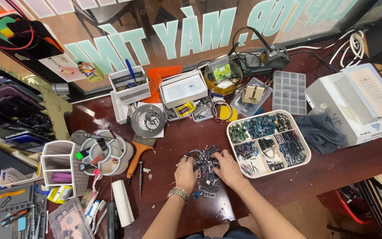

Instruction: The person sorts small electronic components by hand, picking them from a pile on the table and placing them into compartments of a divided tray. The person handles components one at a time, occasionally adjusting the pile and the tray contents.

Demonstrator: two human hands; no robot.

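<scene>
Dark red-brown wooden tabletop (pixel 341 170) is filling the centre and reflecting soft overhead light. At twelve o'clock a glass window pane (pixel 191 31) with pale teal lettering is bordering it, and chair legs (pixel 107 11) are showing through the glass on a tan floor. At five o'clock brown floor tiles (pixel 315 217) are lying below the tabletop's edge, beside a red basket (pixel 348 206). At nine o'clock a display case (pixel 9 106) is standing.

Both hands in a parts pile on a cluttered table

Left hand (pixel 185 171) and right hand (pixel 226 168) rest on pile of small dark metal parts (pixel 204 170) near the table (pixel 332 170) front edge; white divided tray (pixel 268 142) just right, grey cloth (pixel 320 132) beyond.
</scene>
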